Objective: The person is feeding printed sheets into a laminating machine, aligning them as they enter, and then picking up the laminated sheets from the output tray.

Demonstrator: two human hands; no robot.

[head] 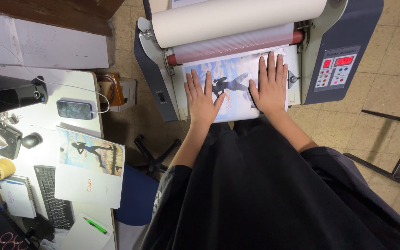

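1. Head view looks straight down on a person in a dark garment standing at a roll laminating machine (163,92), both bare hands laid on a printed sheet (230,88) at its feed tray.
2. Left hand (202,99) lies flat, palm down, on the left part of the sheet; its fingers (195,83) are spread wide and point toward the rollers, the thumb angled inward. It grips nothing, only presses.
3. Right hand (270,85) lies flat in the same way on the right part of the sheet, fingers straight and slightly fanned, fingertips close to the red roller (297,37). It too is open and clamped on nothing.
4. Both hands are apart, with the dark running figure printed on the sheet showing between them.
5. That sheet rests on the machine's feed tray, its far edge at the roller under a clear film; its near edge overhangs toward the person's body.
6. Above the roller sits a thick pale film roll (237,18). Right of the right hand is a control panel (336,69) with red lit displays and small buttons.
7. On the tabletop (70,78) at left, well apart from the hands, lie a second printed sheet (91,166) with the same figure, a phone (74,109) on a white cable, a keyboard (54,196), a green pen (96,226) and a roll of tape (1,167).
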